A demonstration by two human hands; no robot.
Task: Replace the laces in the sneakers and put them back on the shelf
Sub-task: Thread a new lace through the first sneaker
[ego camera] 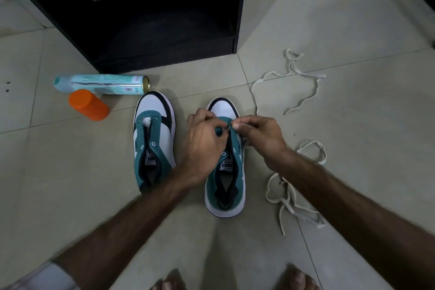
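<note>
Together both hands pinch a white lace at the right sneaker's eyelets.

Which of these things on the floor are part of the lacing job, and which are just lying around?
Job: right sneaker, left sneaker, lace in hand, spare lace, shelf, left hand, right hand.
Lying about: spray can, orange cap.

The tongue label of the right sneaker reads "PUMA", seen upside down. The left sneaker carries a like label, only partly legible. Print on the spray can is too small to read.
</note>
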